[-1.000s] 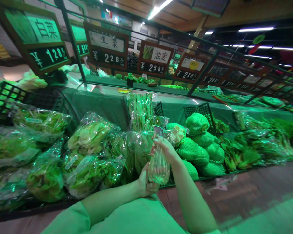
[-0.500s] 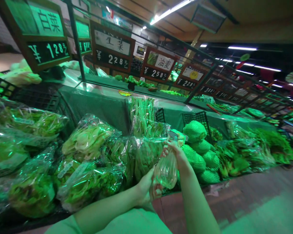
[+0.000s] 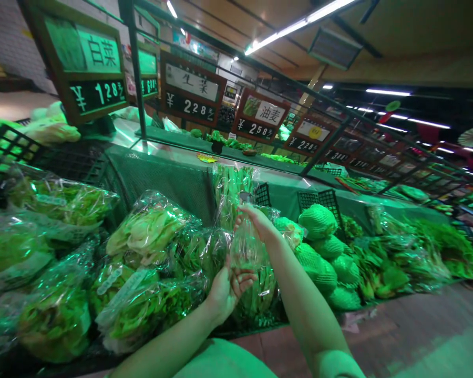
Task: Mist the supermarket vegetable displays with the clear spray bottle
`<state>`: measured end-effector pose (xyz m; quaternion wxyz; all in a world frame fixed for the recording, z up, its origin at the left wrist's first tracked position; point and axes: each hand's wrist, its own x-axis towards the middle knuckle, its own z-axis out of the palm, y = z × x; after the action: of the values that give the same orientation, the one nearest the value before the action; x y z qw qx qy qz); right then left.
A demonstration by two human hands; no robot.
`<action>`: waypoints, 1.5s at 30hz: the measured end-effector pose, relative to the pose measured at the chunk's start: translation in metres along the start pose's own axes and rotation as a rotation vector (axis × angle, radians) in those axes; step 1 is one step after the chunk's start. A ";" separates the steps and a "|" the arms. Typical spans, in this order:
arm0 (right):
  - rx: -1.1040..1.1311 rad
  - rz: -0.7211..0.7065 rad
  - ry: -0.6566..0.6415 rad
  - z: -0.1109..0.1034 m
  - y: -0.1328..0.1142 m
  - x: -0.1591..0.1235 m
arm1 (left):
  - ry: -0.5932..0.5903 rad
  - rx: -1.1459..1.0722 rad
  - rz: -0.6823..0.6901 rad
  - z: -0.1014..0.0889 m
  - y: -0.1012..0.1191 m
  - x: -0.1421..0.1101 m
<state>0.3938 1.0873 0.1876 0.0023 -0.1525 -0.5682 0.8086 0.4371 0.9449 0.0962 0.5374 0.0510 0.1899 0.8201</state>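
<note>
Left of desk: bagged lettuce (image 3: 147, 231) heaped in clear plastic, black crates (image 3: 8, 149) behind.
Middle of desk: bagged long greens (image 3: 232, 189) standing upright against green cloth (image 3: 161, 184).
Right of desk: net-wrapped melons (image 3: 317, 221) piled beside loose leafy greens (image 3: 382, 268), a black crate (image 3: 319, 200) behind them.
Back rail: price signs, including 白菜 ¥1.28 (image 3: 87, 68), 生菜 ¥2.28 (image 3: 191, 92) and 油麦 ¥2.58 (image 3: 260, 118).
Overhead: strip lights (image 3: 303, 26).
Front of desk: tiled floor (image 3: 418, 325).
</note>
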 end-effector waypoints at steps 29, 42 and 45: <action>0.002 -0.033 0.073 -0.032 -0.047 0.031 | -0.121 -0.110 0.101 0.056 0.037 0.028; -0.076 0.014 0.016 0.014 -0.047 0.070 | -0.020 -0.055 0.232 0.046 0.066 0.028; -0.085 0.019 0.029 0.016 -0.048 0.073 | -0.065 -0.048 0.265 0.043 0.068 0.028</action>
<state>0.3122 1.1021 0.2191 -0.0036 -0.1698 -0.6006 0.7813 0.3790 0.9576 0.1571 0.4313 0.0896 0.1443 0.8861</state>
